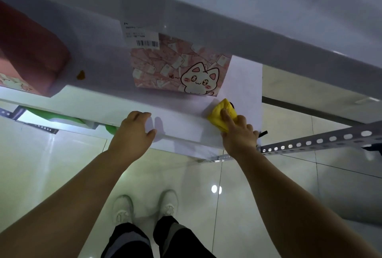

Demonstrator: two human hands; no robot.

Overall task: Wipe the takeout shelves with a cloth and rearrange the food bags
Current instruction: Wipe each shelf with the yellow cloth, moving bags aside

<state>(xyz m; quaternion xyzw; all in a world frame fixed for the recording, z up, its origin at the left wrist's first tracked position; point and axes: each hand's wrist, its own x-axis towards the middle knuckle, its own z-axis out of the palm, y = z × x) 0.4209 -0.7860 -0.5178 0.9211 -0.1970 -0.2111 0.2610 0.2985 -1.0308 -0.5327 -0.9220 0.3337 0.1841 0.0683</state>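
head view. right hand [239,136] clamped on a crumpled yellow cloth [217,113]: index finger laid along the top, thumb under the near side, the cloth pressed onto a flat white shelf board [182,131] near its end. left hand [134,133] rests on the same board's front edge, well apart from the right hand, fingers bent and thumb out to the side; whether it grips the edge cannot be told. just beyond the cloth, between the two hands and further back, stands a pink paper food bag printed with a white cartoon cat [175,67], a white barcode label [142,34] at its top. far out past the left hand, a dark red food bag [31,51] on the same board. beside the right wrist, a grey perforated metal rail [320,140]. below the forearms, white shoes [124,208] on a glossy pale tiled floor [62,164].
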